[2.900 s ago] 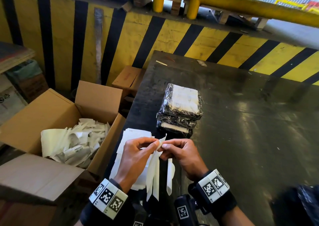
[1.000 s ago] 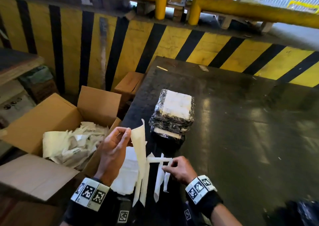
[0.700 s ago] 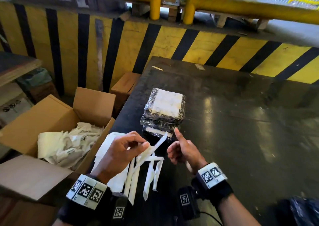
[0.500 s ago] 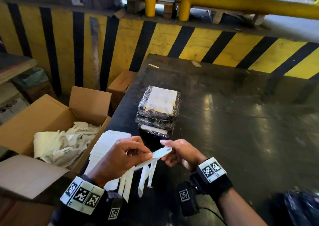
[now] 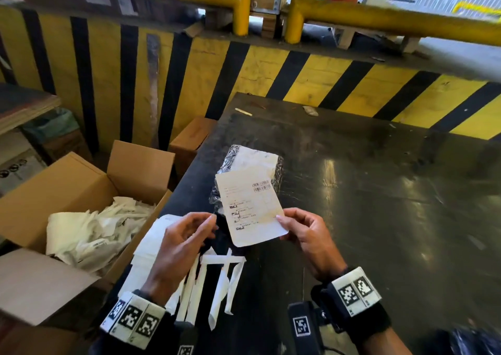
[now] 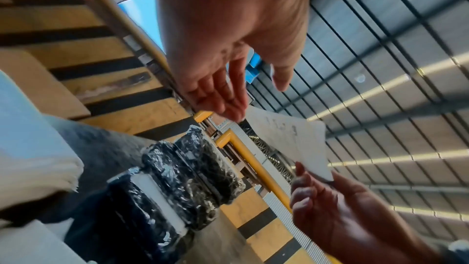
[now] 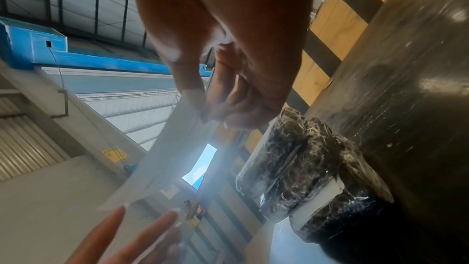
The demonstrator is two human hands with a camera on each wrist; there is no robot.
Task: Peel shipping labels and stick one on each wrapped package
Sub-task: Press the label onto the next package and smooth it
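Above the stack of wrapped packages (image 5: 252,162), a peeled label (image 5: 250,205), pinched at its edge by right hand (image 5: 309,235). Beside it, left hand (image 5: 179,249), fingers loosely spread, empty.

The right hand (image 5: 306,241) pinches the edge of a white printed shipping label with a barcode (image 5: 252,208), holding it up above the dark scuffed metal table (image 5: 379,205). The left hand (image 5: 181,243) is beside the label with fingers relaxed, over loose white backing strips (image 5: 217,281). Behind the label is a stack of black plastic-wrapped packages (image 5: 276,173). An open brown cardboard box of crumpled white paper (image 5: 67,192) stands left of the table.
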